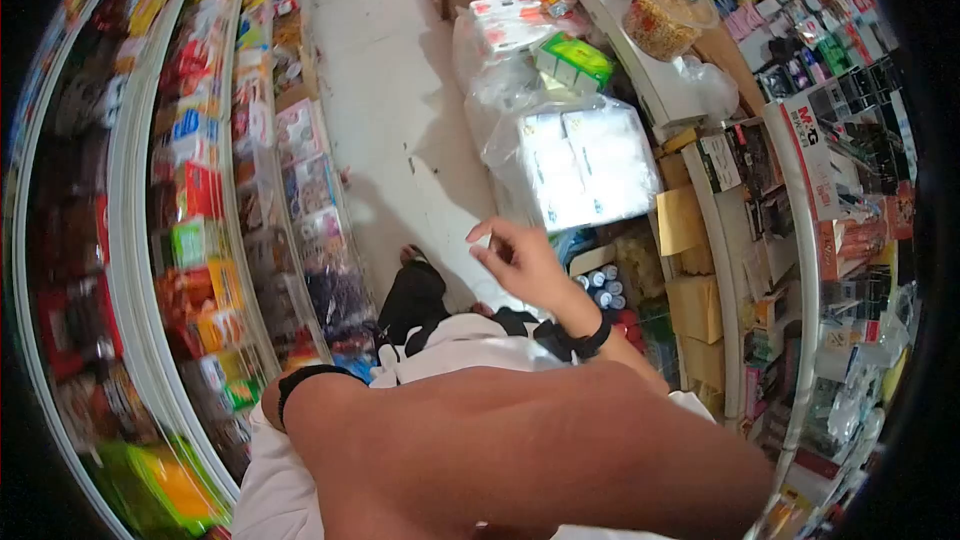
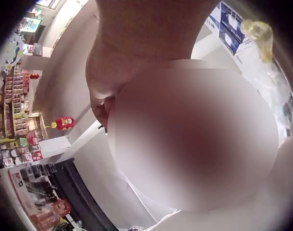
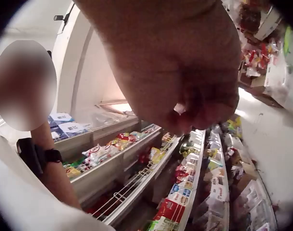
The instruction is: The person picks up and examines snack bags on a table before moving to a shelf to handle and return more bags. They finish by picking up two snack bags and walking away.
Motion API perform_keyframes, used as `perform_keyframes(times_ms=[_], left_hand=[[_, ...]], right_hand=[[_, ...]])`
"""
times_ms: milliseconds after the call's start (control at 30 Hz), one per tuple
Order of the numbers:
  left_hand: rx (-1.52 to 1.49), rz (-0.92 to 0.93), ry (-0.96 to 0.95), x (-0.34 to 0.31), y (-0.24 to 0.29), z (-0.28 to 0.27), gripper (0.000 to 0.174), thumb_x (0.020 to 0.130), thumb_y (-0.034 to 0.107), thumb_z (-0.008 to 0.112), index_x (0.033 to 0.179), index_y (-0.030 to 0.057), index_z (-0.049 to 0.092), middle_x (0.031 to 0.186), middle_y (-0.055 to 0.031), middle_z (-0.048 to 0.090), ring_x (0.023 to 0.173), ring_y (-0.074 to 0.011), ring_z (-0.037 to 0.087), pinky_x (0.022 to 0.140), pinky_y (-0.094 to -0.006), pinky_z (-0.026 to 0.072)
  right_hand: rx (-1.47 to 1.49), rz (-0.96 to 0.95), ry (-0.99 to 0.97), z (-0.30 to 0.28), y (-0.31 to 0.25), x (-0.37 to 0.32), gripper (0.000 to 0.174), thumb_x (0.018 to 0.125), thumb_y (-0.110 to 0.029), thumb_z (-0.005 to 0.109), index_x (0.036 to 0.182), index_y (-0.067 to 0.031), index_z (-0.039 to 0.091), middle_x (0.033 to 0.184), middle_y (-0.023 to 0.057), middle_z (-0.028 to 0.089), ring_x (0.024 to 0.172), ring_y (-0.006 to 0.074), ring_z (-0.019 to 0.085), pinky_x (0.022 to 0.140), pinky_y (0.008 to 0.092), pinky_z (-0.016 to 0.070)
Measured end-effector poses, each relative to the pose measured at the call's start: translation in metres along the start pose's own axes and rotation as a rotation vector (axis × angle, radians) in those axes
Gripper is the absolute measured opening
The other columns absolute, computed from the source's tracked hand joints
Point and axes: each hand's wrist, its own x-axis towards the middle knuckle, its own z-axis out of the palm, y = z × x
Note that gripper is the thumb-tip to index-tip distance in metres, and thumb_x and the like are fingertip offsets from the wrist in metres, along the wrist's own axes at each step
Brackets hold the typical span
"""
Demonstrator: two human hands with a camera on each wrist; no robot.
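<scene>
In the head view my right hand (image 1: 527, 267) hangs over the aisle with its fingers loosely bent and nothing held. White plastic-wrapped packs (image 1: 590, 165) lie just beyond it. The right wrist view shows the same hand (image 3: 180, 72), fingers loosely curled above the shelves. My left arm is raised across the bottom of the head view, its hand outside that picture. The left wrist view shows part of my left hand (image 2: 141, 53) up beside a blurred round area; its fingers are mostly hidden, and whether they touch or hold anything is unclear.
Shelves of packaged goods (image 1: 200, 190) line the left side. A pale floor aisle (image 1: 375, 70) runs ahead. To the right stand a green box (image 1: 575, 61), a round tub (image 1: 668, 18), brown boxes (image 1: 697, 310) and a rack of small goods (image 1: 830, 170).
</scene>
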Motion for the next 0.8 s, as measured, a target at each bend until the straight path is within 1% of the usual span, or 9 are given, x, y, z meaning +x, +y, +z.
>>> perform_keyframes(times_ms=[33, 67, 100, 233, 367, 467, 567, 633, 800], left_hand=[[0.267, 0.242, -0.147, 0.006, 0.019, -0.007, 0.066, 0.096, 0.042, 0.058, 0.139, -0.0078, 0.051, 0.134, -0.0214, 0.061, 0.123, -0.028, 0.062, 0.106, -0.0421, 0.0452], [0.355, 0.36, -0.25, 0.041, 0.057, -0.03, 0.047, 0.097, 0.028, 0.062, 0.127, -0.0073, 0.056, 0.122, -0.0203, 0.064, 0.109, -0.0271, 0.065, 0.095, -0.0393, 0.0485], [0.429, 0.485, -0.347, 0.077, 0.09, -0.058, 0.028, 0.097, 0.014, 0.066, 0.115, -0.0067, 0.061, 0.109, -0.0193, 0.068, 0.095, -0.0261, 0.068, 0.085, -0.0365, 0.0519], [1.438, 0.7, -0.237, 0.111, 0.179, -0.164, 0.024, 0.078, 0.002, 0.077, 0.102, 0.0046, 0.08, 0.09, -0.011, 0.074, 0.072, -0.0204, 0.072, 0.064, -0.0302, 0.0561], [1.417, 0.343, 0.203, 0.145, 0.245, -0.293, 0.008, 0.088, 0.009, 0.075, 0.091, 0.0009, 0.076, 0.07, -0.0103, 0.069, 0.06, -0.017, 0.066, 0.055, -0.0287, 0.0497], [1.535, 0.108, 0.421, 0.168, 0.296, -0.411, 0.028, 0.094, 0.023, 0.074, 0.078, -0.0008, 0.073, 0.054, -0.0128, 0.058, 0.045, -0.0155, 0.054, 0.05, -0.0329, 0.0431], [1.585, -0.069, 0.408, 0.198, 0.331, -0.496, 0.028, 0.096, 0.025, 0.07, 0.082, 0.0002, 0.071, 0.059, -0.0164, 0.059, 0.049, -0.0218, 0.054, 0.054, -0.0385, 0.0435], [1.653, -0.023, 0.335, 0.218, 0.333, -0.541, 0.025, 0.097, 0.025, 0.065, 0.087, 0.0023, 0.07, 0.064, -0.0176, 0.061, 0.055, -0.0274, 0.06, 0.057, -0.0422, 0.0458], [1.604, -0.092, 0.166, 0.274, 0.339, -0.594, 0.014, 0.095, 0.013, 0.06, 0.106, 0.0087, 0.068, 0.081, -0.0201, 0.068, 0.076, -0.0381, 0.067, 0.069, -0.0472, 0.0514]], right_hand=[[0.009, -0.025, 0.021, 0.012, 0.0, 0.001, 0.012, 0.092, -0.006, 0.071, 0.104, -0.006, 0.068, 0.057, 0.0004, 0.05, 0.049, 0.0099, 0.046, 0.05, 0.0278, 0.0391], [0.044, 0.006, -0.006, 0.019, -0.006, 0.004, 0.013, 0.089, -0.005, 0.071, 0.102, -0.004, 0.068, 0.059, 0.0074, 0.055, 0.052, 0.0173, 0.053, 0.055, 0.0309, 0.0451], [-0.049, 0.062, -0.006, -0.026, 0.026, 0.052, 0.015, 0.088, -0.004, 0.072, 0.102, -0.0036, 0.067, 0.066, 0.0089, 0.061, 0.06, 0.018, 0.06, 0.057, 0.0319, 0.0491], [-0.05, 0.095, 0.211, -0.004, 0.073, 0.141, 0.02, 0.086, -0.004, 0.074, 0.105, -0.004, 0.068, 0.077, 0.0102, 0.067, 0.07, 0.0212, 0.067, 0.065, 0.0343, 0.054], [-0.136, 0.402, 0.297, -0.026, 0.065, 0.217, 0.022, 0.086, -0.007, 0.074, 0.107, -0.0037, 0.07, 0.075, 0.01, 0.068, 0.067, 0.0196, 0.065, 0.066, 0.034, 0.0524], [-0.124, 0.555, 0.359, -0.028, 0.056, 0.276, 0.02, 0.089, -0.011, 0.072, 0.107, -0.0032, 0.07, 0.069, 0.0095, 0.065, 0.062, 0.0181, 0.062, 0.06, 0.034, 0.0493], [-0.184, 0.516, 0.413, -0.025, 0.059, 0.314, 0.02, 0.091, -0.015, 0.071, 0.108, -0.0033, 0.071, 0.064, 0.0089, 0.062, 0.057, 0.018, 0.059, 0.056, 0.0342, 0.0469], [-0.137, 0.536, 0.46, -0.019, 0.077, 0.328, 0.021, 0.091, -0.016, 0.072, 0.107, -0.0031, 0.07, 0.065, 0.0089, 0.063, 0.058, 0.0182, 0.06, 0.056, 0.0341, 0.0474], [0.099, 0.788, 0.553, -0.012, 0.131, 0.371, 0.024, 0.092, -0.014, 0.07, 0.112, -0.0012, 0.067, 0.076, 0.0084, 0.07, 0.063, 0.0156, 0.065, 0.058, 0.0307, 0.052]])
